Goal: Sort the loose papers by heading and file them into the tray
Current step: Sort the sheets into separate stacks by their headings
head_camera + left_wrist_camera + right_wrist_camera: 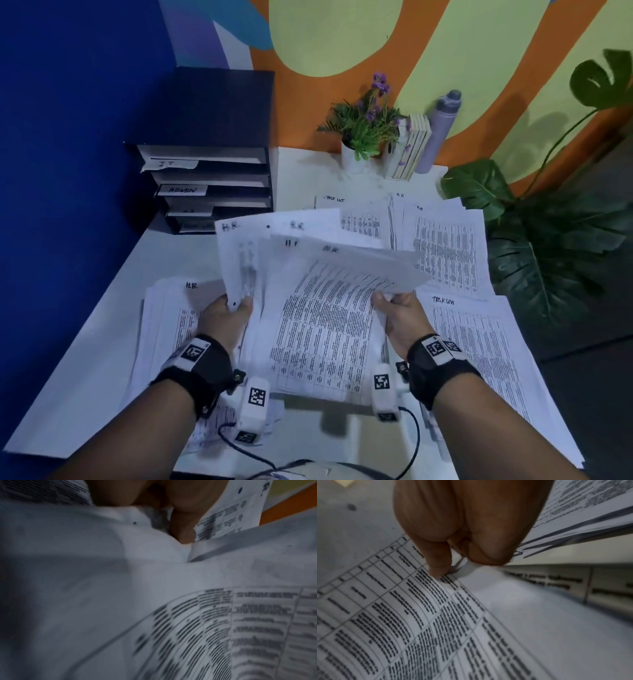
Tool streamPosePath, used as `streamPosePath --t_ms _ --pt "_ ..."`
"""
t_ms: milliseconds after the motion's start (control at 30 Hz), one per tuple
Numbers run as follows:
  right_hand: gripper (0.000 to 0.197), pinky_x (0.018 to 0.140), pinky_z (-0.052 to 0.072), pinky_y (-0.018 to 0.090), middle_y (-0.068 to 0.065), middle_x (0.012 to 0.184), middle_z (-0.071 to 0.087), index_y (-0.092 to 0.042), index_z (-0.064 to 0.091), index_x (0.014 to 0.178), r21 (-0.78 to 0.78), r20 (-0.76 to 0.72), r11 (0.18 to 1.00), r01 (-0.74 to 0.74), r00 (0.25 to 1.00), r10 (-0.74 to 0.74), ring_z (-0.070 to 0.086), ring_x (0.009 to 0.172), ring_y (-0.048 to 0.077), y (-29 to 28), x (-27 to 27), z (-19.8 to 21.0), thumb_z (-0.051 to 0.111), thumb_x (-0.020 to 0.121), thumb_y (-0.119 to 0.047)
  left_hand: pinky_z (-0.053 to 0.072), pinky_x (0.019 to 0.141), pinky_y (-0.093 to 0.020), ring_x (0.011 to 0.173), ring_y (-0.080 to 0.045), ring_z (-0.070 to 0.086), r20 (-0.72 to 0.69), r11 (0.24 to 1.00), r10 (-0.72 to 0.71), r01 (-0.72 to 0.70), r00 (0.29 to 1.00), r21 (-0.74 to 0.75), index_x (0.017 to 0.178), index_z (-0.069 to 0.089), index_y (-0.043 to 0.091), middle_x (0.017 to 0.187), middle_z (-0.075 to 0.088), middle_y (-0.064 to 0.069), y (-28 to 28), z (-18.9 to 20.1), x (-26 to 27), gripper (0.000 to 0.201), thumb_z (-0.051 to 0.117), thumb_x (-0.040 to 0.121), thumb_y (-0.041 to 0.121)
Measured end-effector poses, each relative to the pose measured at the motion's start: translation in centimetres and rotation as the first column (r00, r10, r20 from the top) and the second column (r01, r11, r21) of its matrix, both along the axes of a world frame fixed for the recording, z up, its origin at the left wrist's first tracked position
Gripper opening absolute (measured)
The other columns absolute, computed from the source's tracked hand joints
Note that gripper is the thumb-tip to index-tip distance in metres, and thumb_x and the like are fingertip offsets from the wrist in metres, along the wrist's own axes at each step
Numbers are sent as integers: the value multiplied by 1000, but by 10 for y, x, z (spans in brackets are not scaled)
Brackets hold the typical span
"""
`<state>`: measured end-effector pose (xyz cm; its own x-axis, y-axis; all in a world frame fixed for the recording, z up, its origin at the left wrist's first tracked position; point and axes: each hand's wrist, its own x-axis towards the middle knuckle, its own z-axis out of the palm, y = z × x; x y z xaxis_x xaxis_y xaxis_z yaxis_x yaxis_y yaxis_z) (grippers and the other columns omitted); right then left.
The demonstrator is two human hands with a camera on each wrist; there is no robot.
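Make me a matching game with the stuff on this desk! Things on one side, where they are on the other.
Things:
1. fanned H.R. paper sheets
2. black stacked filing tray
3. grey water bottle
4. white pot of purple flowers

Places:
A. desk's back left corner
B. leaning on the wall, right of the books
C. held in both hands
D. just left of the books

Pairs: 1-C, 2-A, 3-B, 4-D
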<state>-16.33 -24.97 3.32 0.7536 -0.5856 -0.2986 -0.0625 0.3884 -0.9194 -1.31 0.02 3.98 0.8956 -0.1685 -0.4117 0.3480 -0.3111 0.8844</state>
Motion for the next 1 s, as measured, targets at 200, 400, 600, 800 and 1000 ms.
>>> streamPosePath --t_ms 200,400,600,800,1000 --pt "60 95 51 37 5 119 67 -29 39 138 -63 -90 995 76 993 -81 64 111 22 7 18 15 55 93 7 27 114 -45 140 -25 34 -158 981 -170 152 973 -119 144 37 31 147 40 5 -15 13 -14 71 41 86 72" --pt "64 106 45 41 -2 139 55 -31 31 149 -147 -151 985 -92 986 70 54 126 16 7 31 24 61 94 -17 48 98 -46 105 -24 62 99 985 -155 146 983 95 119 60 21 115 67 1 -31 11 -3 26 58 93 18" --pt "27 77 58 46 13 107 64 -21 54 119 -362 -460 889 -281 883 92 60 79 19 8 18 21 51 96 -9 48 81 -34 79 -24 59 84 999 -25 22 996 42 128 52 14 103 63 -15 -38 5 8 31 49 97 13" --pt "18 63 56 39 11 93 57 -18 57 106 -373 -427 915 154 847 -317 57 68 20 -78 -1 17 48 97 -5 35 111 -42 136 -20 37 176 964 -151 105 973 246 148 32 27 154 30 1 -29 -8 1 57 53 96 17" --pt "20 66 49 34 19 81 60 -1 63 96 -550 -495 794 259 665 -560 58 73 29 -174 -24 -7 47 85 0 36 110 -47 135 -25 39 185 899 -199 105 962 424 147 35 26 153 31 -3 -7 -30 7 61 61 92 22"
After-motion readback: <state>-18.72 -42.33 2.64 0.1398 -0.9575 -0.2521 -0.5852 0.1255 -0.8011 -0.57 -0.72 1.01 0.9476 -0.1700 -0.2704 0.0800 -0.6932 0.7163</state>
